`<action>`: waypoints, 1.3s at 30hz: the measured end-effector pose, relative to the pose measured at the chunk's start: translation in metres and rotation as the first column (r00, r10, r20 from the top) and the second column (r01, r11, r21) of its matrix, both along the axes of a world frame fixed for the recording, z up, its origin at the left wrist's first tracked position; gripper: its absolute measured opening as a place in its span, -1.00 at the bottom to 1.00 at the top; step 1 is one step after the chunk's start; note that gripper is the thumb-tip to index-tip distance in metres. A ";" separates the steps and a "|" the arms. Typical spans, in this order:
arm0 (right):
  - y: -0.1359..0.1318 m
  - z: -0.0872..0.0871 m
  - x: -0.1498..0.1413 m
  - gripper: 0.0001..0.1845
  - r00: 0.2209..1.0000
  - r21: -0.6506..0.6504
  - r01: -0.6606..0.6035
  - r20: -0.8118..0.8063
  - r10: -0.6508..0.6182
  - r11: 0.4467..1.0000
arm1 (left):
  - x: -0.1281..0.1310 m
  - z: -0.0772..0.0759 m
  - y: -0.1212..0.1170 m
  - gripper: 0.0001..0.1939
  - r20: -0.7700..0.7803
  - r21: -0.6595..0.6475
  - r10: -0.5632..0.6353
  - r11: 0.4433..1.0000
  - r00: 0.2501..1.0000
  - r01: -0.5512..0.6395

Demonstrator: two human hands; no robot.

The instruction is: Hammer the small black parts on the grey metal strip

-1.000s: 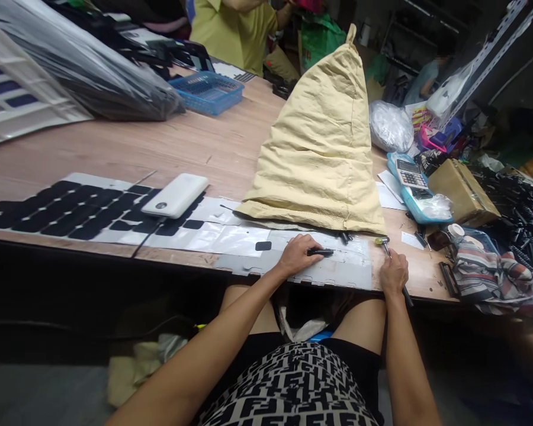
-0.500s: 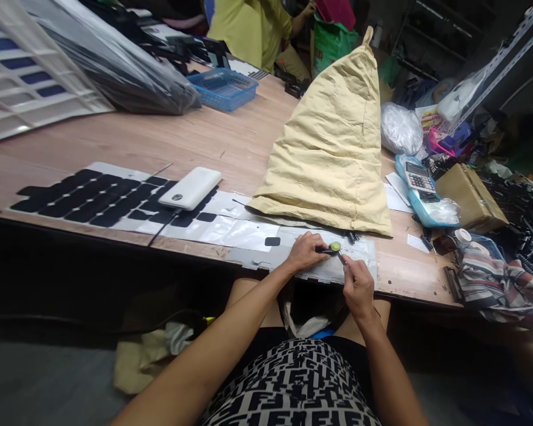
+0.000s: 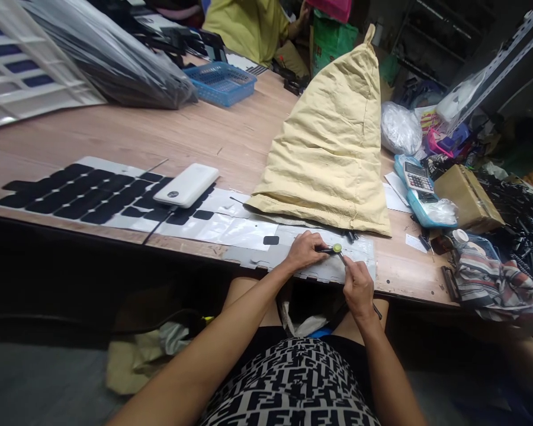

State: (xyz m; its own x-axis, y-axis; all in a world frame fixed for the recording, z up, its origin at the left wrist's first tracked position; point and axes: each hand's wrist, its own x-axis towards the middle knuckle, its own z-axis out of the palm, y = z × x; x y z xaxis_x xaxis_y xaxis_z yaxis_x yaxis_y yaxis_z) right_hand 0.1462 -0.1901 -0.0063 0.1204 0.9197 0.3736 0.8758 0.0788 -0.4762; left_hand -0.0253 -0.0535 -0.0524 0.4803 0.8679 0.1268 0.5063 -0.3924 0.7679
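My left hand [image 3: 306,249] is closed, its fingers pinching a small black part [image 3: 324,251] against the grey board [image 3: 244,255] at the table's front edge. In my right hand [image 3: 359,287] is a small hammer [image 3: 337,248] with a round yellow-green face, a metal neck and a dark handle that sticks out below the fist. The hammer's head is over the right end of the black part; whether they touch I cannot tell. Just behind lie a few small black pieces [image 3: 352,236], at the bottom edge of a big beige cloth bag [image 3: 324,148].
To the left, flat black pads on white sheets [image 3: 75,189] lie under a white power bank [image 3: 187,184]. A blue basket [image 3: 222,83] stands farther back. On the right are a calculator [image 3: 417,177], a cardboard box [image 3: 468,198] and a striped cloth [image 3: 493,275]. Across the table is a person in yellow [image 3: 244,29].
My right hand has brought the hammer leftward from beside the board to the black part; over the last half second it has hardly moved. My left hand keeps its grip on the part.
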 end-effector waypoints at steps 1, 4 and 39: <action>0.000 0.000 0.002 -0.57 1.000 -0.001 0.009 -0.001 -0.009 1.000 | 0.000 0.000 0.000 -0.81 -0.001 0.001 0.000 1.000 1.000 0.000; 0.005 0.000 0.020 -0.58 0.997 0.014 0.083 0.008 -0.083 0.996 | 0.001 -0.001 0.000 -0.82 -0.001 0.001 0.004 1.000 1.000 -0.004; 0.020 -0.041 0.125 -0.60 0.767 0.088 0.524 0.386 -0.514 0.847 | -0.012 0.006 -0.069 -0.76 -0.049 0.146 -0.155 0.976 0.987 0.160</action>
State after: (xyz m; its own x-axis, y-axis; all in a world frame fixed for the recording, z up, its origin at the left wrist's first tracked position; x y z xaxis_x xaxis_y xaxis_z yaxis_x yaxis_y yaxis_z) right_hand 0.2709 -0.1699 -0.0474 0.4351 0.7679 0.4701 0.8896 -0.4472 -0.0927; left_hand -0.0376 -0.1228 -0.0465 0.6163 0.7536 0.2287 0.4557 -0.5781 0.6769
